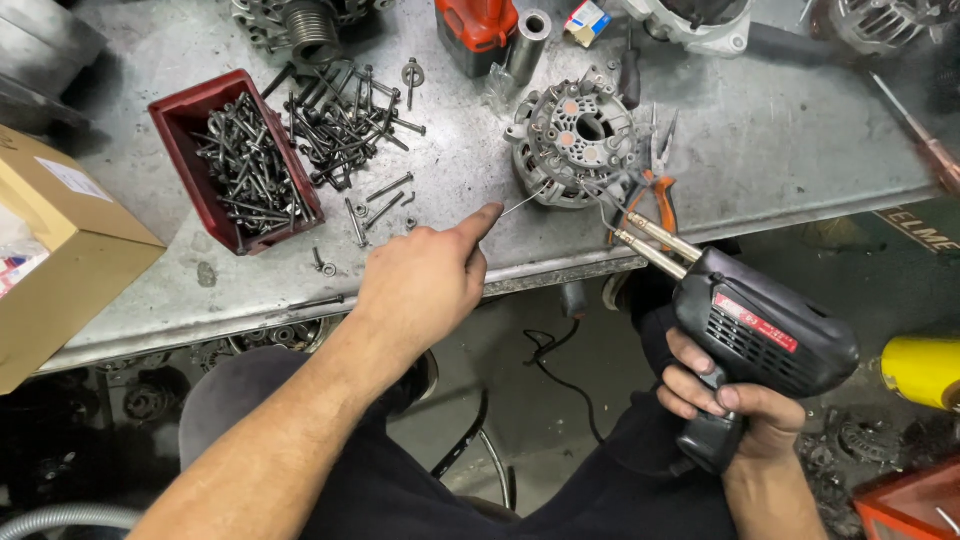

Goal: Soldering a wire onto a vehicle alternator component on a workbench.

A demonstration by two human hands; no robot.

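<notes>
Listing near to far, as I see it from the head view. Right hand: wrapped around the grip of a black soldering gun, fingers curled shut on the handle, off the table on the near right; the gun's twin metal tips reach over the near table edge. Left hand: fist loosely closed, forefinger stretched out, pinching a thin wire that runs toward the round grey rectifier plate. That plate lies just beyond both hands, right of centre, with orange-handled pliers touching its right side. Open bare metal lies far right of the plate and near left of the left hand. Cardboard box: overhangs the near left edge, contents unclear. Red bin: far left, holding dark long bolts; more loose bolts heaped just right of it.
</notes>
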